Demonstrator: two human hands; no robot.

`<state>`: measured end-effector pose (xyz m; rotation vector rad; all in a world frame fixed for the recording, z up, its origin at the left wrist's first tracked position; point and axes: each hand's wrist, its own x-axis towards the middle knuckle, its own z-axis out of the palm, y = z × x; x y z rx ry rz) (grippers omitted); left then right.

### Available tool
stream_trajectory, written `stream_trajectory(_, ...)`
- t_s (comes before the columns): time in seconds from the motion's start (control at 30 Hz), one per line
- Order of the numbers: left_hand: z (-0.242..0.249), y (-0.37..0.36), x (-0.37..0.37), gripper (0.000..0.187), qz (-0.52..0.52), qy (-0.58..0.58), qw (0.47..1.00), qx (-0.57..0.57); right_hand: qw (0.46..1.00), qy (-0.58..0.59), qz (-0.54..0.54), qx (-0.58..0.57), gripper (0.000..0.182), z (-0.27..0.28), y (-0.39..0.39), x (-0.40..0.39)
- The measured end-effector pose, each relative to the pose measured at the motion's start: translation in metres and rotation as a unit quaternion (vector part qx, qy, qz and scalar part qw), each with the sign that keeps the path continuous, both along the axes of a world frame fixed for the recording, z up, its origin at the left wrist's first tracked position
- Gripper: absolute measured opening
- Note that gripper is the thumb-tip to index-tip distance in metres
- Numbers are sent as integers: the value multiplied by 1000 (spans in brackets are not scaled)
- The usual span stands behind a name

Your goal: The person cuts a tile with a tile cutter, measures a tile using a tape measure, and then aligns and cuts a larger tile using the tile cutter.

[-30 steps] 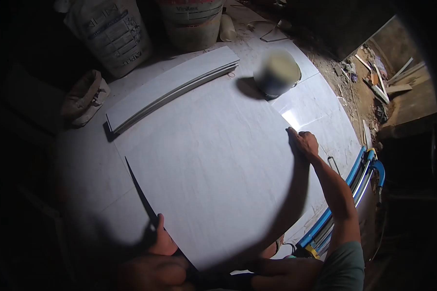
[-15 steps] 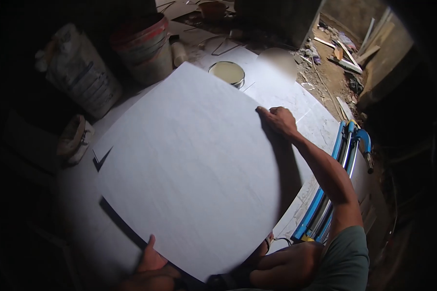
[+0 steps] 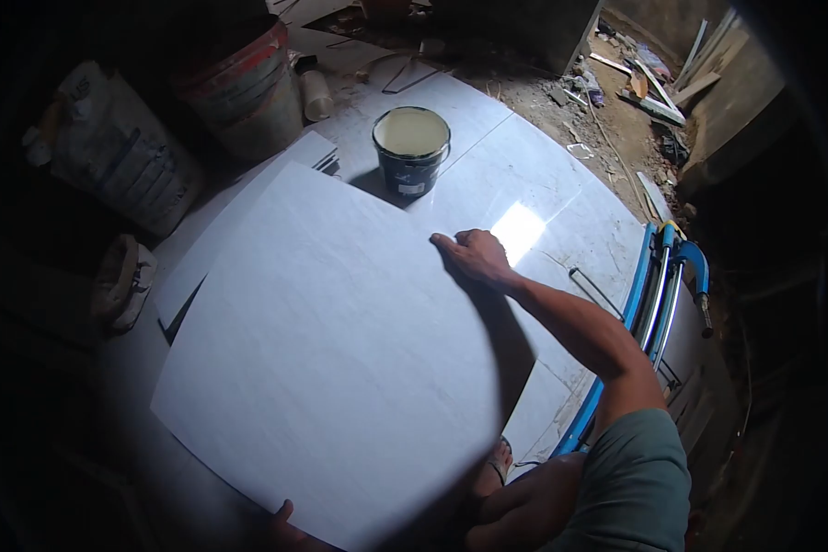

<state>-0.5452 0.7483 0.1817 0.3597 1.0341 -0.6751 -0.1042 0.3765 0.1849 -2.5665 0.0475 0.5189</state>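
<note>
One large pale tile [image 3: 331, 350], held at opposite edges by right hand [image 3: 477, 256] and left hand [image 3: 287, 524], its underside fingers hidden, has been shifted over the floor [image 3: 488, 152]; one dark bucket [image 3: 412, 175] and one strip stack's [image 3: 311, 147] end are newly revealed. Also listed: one red-rimmed bucket [image 3: 253, 101], two sacks [image 3: 133, 156], one blue-railed tool [image 3: 639, 271].

From here, the pale floor [image 3: 570, 207] is glossy, dusty towards its far edge. On it stand a dark pail [image 3: 412, 172], a bigger bucket [image 3: 253, 106], a sack [image 3: 129, 166] and an open bag [image 3: 131, 287]; the blue cutter [image 3: 655, 294] lies to the right.
</note>
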Motion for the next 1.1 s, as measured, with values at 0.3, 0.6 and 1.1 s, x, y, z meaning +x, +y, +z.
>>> stream_trajectory(0.3, 16, -8, 90, 52, -435, -100, 848, 284, 977, -123, -150, -88, 66, -31, -156, -9)
stream_trajectory(0.6, -17, -44, 200, 61, -140, -154, 967, 148, 942, -44, -326, -67, 73, 30, -249, -116)
stream_trajectory(1.1, 112, -157, 442, 85, -404, -291, 689, 526, 860, -26, -487, 150, 75, -28, -307, -134)
